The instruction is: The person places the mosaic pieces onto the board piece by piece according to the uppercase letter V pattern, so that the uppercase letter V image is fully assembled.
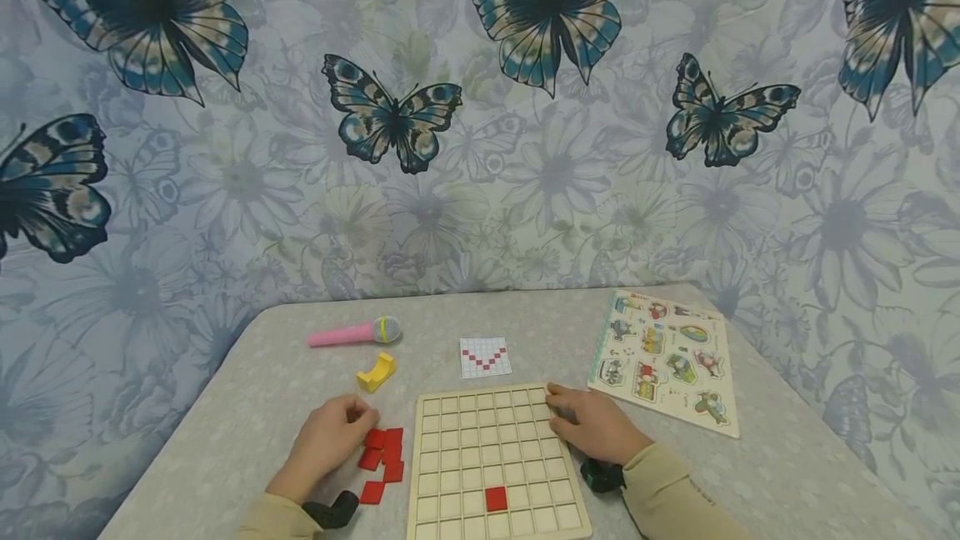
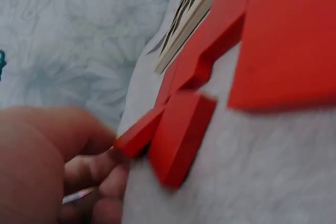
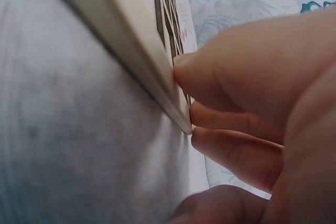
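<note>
A wooden grid board (image 1: 413, 473) lies before me, with one red square tile (image 1: 497, 499) in a cell near its lower middle. Several loose red tiles (image 1: 393, 471) lie in a cluster left of the board. My left hand (image 1: 326, 440) is at the upper end of that cluster, fingers bent. Its fingertips pinch the corner of a red tile (image 2: 140, 132), tilted against another tile (image 2: 181, 137) in the left wrist view. My right hand (image 1: 600, 425) rests at the board's far right corner. In the right wrist view its thumb (image 3: 210, 69) and fingertips touch the board's edge.
A small pattern card (image 1: 485, 357) with a V of red squares lies beyond the board. Farther left are a pink toy microphone (image 1: 345, 334) and a yellow arched block (image 1: 377, 372). A picture puzzle board (image 1: 663, 361) lies to the right. The butterfly-patterned wall stands behind the table.
</note>
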The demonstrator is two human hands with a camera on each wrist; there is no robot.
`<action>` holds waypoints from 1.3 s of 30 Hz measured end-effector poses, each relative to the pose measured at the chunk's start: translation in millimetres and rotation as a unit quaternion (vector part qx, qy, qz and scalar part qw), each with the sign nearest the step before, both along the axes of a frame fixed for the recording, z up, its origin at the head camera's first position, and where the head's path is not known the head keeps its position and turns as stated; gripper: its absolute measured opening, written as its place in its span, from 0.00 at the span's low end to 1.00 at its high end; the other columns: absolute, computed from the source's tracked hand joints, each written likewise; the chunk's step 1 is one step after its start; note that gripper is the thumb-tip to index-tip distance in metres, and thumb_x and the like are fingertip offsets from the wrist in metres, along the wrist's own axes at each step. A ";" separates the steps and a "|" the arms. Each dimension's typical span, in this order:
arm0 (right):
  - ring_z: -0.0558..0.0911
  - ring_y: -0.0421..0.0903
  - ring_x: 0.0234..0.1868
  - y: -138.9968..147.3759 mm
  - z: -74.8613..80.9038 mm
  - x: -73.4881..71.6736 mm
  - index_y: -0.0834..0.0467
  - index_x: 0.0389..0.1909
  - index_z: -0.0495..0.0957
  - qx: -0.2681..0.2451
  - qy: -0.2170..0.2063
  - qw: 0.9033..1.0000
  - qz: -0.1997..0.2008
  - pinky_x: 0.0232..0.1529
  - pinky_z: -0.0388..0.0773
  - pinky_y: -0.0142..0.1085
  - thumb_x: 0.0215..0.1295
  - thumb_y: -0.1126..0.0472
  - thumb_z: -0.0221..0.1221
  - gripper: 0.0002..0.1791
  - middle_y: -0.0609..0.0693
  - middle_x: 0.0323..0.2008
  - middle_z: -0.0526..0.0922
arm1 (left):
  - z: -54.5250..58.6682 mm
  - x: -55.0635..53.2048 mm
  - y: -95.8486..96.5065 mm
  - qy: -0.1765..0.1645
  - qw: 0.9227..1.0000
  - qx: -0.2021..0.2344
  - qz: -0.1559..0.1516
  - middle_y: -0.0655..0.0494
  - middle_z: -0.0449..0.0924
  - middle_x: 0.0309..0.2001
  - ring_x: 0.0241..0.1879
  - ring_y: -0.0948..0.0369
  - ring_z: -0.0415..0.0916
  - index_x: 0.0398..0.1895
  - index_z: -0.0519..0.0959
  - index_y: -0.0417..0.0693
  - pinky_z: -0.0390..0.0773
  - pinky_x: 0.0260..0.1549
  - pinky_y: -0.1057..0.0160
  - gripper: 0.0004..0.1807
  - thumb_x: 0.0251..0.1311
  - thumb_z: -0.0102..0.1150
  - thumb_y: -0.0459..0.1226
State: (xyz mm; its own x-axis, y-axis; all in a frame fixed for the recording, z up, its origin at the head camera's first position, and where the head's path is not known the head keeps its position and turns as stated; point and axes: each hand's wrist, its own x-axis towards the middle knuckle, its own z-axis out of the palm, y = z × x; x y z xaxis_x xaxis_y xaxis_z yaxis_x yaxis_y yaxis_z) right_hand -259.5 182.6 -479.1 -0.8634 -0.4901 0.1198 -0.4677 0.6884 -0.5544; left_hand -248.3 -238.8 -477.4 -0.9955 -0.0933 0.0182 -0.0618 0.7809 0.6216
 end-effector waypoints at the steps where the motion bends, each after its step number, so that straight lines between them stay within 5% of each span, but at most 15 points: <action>1: 0.76 0.63 0.67 0.1 -0.1 0.1 0.61 0.67 0.76 0.000 -0.001 1.000 0.000 0.64 0.74 0.57 0.74 0.54 0.61 0.25 0.59 0.73 0.70 | -0.4 -0.5 -1.9 -0.007 1.000 0.002 -0.007 0.59 0.76 0.25 0.27 0.60 0.70 0.33 0.82 0.52 0.68 0.24 0.61 0.09 0.67 0.61 0.45; 14: 0.78 0.62 0.66 0.4 -1.0 -0.4 0.60 0.67 0.77 -0.001 0.003 1.000 0.000 0.63 0.75 0.55 0.74 0.53 0.61 0.25 0.58 0.73 0.71 | 0.2 0.5 -0.8 0.019 0.997 0.021 -0.066 0.60 0.76 0.25 0.25 0.62 0.71 0.34 0.84 0.54 0.71 0.25 0.63 0.03 0.66 0.65 0.41; 21: 0.76 0.62 0.68 0.6 -0.2 -0.2 0.60 0.68 0.76 -0.001 -0.001 1.000 -0.001 0.64 0.74 0.55 0.74 0.53 0.61 0.26 0.58 0.74 0.70 | -3.9 -0.2 -0.2 -0.005 0.997 -0.046 -0.059 0.61 0.73 0.22 0.24 0.62 0.69 0.31 0.80 0.57 0.67 0.25 0.63 0.07 0.67 0.65 0.45; 28: 0.76 0.62 0.68 1.1 -0.7 0.2 0.61 0.68 0.76 0.003 0.002 1.000 0.000 0.64 0.74 0.55 0.74 0.52 0.61 0.26 0.58 0.74 0.70 | 1.4 3.1 -3.4 -0.039 0.996 -0.038 -0.077 0.58 0.74 0.24 0.24 0.60 0.69 0.33 0.79 0.55 0.67 0.23 0.62 0.14 0.56 0.75 0.49; 39: 0.75 0.62 0.69 1.5 -3.2 -1.1 0.59 0.67 0.77 0.005 0.007 1.000 -0.006 0.66 0.73 0.55 0.74 0.54 0.61 0.25 0.56 0.74 0.70 | 2.2 3.9 -5.8 -0.041 0.996 -0.023 -0.082 0.59 0.74 0.25 0.28 0.60 0.69 0.32 0.79 0.53 0.67 0.26 0.63 0.15 0.56 0.76 0.48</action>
